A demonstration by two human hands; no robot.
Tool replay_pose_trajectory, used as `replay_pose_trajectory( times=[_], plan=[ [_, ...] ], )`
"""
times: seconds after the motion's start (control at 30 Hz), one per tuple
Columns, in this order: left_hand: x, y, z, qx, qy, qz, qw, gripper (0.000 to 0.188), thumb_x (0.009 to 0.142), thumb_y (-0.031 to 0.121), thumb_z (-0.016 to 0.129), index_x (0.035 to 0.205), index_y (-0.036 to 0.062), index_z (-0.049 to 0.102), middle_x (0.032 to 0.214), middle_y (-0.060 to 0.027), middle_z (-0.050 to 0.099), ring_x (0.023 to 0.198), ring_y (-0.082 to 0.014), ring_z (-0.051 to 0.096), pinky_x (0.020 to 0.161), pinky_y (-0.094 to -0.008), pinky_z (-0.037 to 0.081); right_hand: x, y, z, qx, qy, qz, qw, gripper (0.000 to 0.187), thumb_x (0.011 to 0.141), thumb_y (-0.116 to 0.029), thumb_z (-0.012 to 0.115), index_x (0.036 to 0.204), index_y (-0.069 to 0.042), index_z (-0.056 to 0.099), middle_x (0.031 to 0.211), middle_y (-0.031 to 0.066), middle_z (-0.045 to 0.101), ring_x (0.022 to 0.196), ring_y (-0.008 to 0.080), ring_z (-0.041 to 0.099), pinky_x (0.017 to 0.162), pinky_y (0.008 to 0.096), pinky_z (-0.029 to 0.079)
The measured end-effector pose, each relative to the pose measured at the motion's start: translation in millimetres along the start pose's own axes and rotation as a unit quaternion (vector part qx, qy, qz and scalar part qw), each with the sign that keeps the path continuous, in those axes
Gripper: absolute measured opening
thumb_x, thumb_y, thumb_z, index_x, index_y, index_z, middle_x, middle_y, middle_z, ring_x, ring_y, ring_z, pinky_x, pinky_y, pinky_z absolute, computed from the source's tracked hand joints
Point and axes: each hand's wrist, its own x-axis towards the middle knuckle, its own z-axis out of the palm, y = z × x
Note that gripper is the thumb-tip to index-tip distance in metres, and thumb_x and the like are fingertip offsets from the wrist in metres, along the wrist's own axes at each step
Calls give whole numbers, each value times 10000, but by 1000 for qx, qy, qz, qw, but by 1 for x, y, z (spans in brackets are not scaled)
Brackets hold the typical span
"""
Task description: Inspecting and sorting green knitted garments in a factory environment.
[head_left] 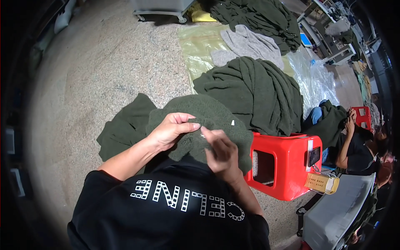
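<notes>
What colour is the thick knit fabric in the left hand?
Dark green knit fabric, shown best in the head view.

Through the head camera I look into what appears to be a garment workshop: heaps of dark green knitwear (254,98) on plastic sheeting (192,52), a speckled stone-like floor (112,71), a wheeled cart (162,5), a co-worker (359,152) holding green cloth (331,121).

Speckled floor (108,75) stretched, brightly lit, to the left of the fingers (183,117); I saw a red stool (289,166) to their right and a grey wheeled cart (161,5) well beyond them
</notes>
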Motion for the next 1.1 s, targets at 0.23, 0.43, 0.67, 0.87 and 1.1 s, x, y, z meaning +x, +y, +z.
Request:
replay_pose_trajectory(
  times=[0.23, 0.43, 0.67, 0.87, 1.1],
  plan=[
    [-2, 3, 7, 17, -57, 27, 998, 152, 819, 32, 600, 965, -10, 600, 879, -40, 631, 786, -73, 572, 730, -195, 450, 0, 2, 10, -102, 76, -62, 990, 313, 622, 79, 595, 922, 0, 552, 868, 124, 566, 717, 274, 592, 587, 316, 480],
    [-3, 7, 5, 26, -65, 17, 997, 139, 817, 31, 605, 952, 0, 606, 860, -17, 609, 779, -54, 548, 711, -188, 436, 1, 5, 17, -180, 94, -124, 971, 334, 585, 84, 593, 907, 3, 551, 864, 87, 544, 709, 239, 587, 565, 297, 476],
    [-11, 24, 14, 319, -84, 134, 934, 142, 783, 13, 633, 915, -27, 603, 859, -19, 585, 754, -58, 523, 659, -213, 430, -2, 5, 18, -175, 104, -116, 972, 333, 568, 91, 581, 892, 17, 558, 852, 101, 545, 705, 246, 587, 570, 299, 482],
    [-13, 27, 16, 491, -86, 222, 838, 186, 714, 0, 658, 886, -25, 592, 834, -78, 586, 746, -152, 559, 662, -262, 445, -5, 5, 20, -174, 81, -102, 976, 294, 597, 82, 578, 881, 10, 553, 951, 132, 544, 752, 251, 597, 589, 300, 496],
    [-12, 25, 9, 484, -131, 281, 818, 166, 712, -44, 582, 876, -22, 594, 841, -100, 591, 760, -197, 577, 666, -286, 458, 4, 13, 2, 79, -25, 0, 997, 351, 615, 83, 548, 946, -27, 508, 992, 150, 541, 843, 306, 572, 708, 340, 471]
  ],
)
